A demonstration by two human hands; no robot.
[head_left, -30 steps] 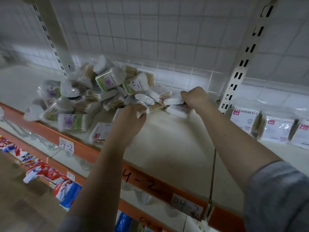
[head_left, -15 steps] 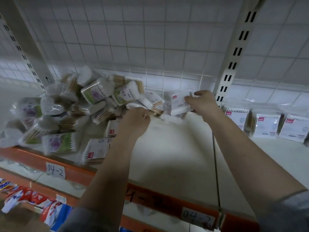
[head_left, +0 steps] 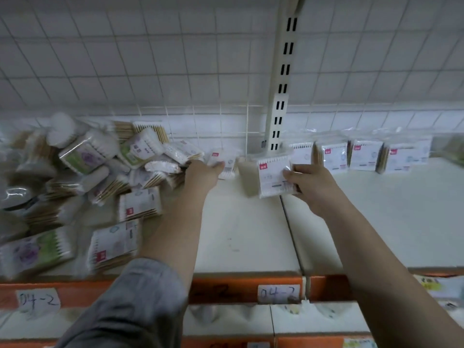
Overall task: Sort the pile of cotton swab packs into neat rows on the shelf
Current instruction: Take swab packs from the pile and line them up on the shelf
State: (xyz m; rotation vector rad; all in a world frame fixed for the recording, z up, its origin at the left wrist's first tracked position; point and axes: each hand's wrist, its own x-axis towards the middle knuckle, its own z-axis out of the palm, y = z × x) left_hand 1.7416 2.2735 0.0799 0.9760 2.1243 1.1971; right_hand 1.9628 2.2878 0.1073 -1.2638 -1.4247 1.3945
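A jumbled pile of cotton swab packs [head_left: 95, 177] covers the left part of the white shelf [head_left: 238, 237]. My right hand [head_left: 308, 187] grips a white pack with a red label [head_left: 272, 175], held upright just above the shelf near the slotted post. My left hand [head_left: 200, 174] reaches with extended fingers to a white red-labelled pack [head_left: 224, 159] at the pile's right edge and touches it. A row of upright white packs [head_left: 361, 155] stands along the back at the right.
A slotted upright post [head_left: 281, 96] rises behind the held pack in front of a wire-grid back panel. The orange shelf front [head_left: 241, 287] carries handwritten "04-2" labels. A lower shelf holds more goods. Green packs show blurred at the far right.
My right hand has carried its white pack rightward from the pile toward the post. My left hand has moved right to the pack at the pile's edge. The camera has swung right.
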